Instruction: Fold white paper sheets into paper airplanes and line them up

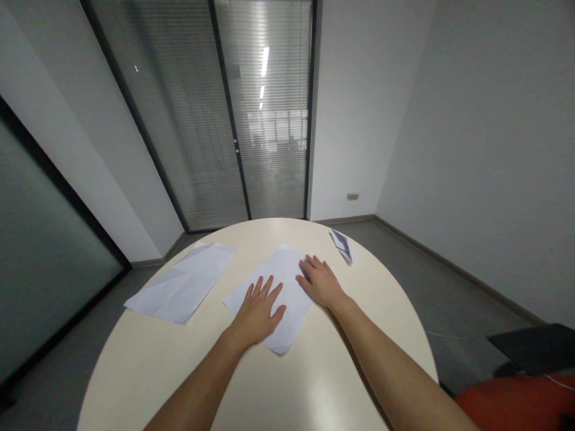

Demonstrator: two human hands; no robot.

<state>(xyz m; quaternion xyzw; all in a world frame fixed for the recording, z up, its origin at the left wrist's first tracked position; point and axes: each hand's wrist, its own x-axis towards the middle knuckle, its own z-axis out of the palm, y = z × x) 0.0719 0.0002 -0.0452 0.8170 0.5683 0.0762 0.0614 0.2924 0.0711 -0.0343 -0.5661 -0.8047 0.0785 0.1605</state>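
Observation:
A white sheet of paper (287,317) lies turned at an angle in the middle of the round cream table (269,395). My left hand (259,311) rests flat on its left part, fingers spread and pointing away from me. On the sheet's right edge lies my right hand (321,281), its fingers stretched out and a little apart. Neither hand grips anything. Creased white sheets (184,281), seemingly stacked, are at the table's left. Beyond my right hand, near the far right edge, sits a small folded paper piece (342,245) with a dark bluish-grey side.
The table's rounded edge drops to a dark grey floor (399,263). Behind it stand a glass door with blinds (278,155) and a white wall (359,108). At the lower right are a red chair seat (507,401) and a black flat object (534,347).

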